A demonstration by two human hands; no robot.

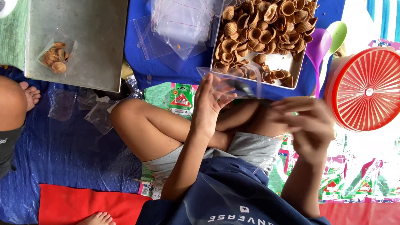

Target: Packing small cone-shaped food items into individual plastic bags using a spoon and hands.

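I sit cross-legged on the floor. My left hand (209,106) and my right hand (304,125) together hold a small clear plastic bag (233,81) in front of me; the left pinches its near edge, the right grips its right side. Just beyond the bag stands a metal tray (287,62) piled with brown cup-shaped fried snacks (262,29). A heap of empty clear bags (179,25) lies on a blue cloth to the tray's left.
A grey metal scale platform (96,46) at upper left carries a filled bag of snacks (55,56). A red ribbed lid on a tub (366,89) stands at right, with purple (318,48) and green spoons (336,35) beside it. Another person's leg (12,108) is at far left.
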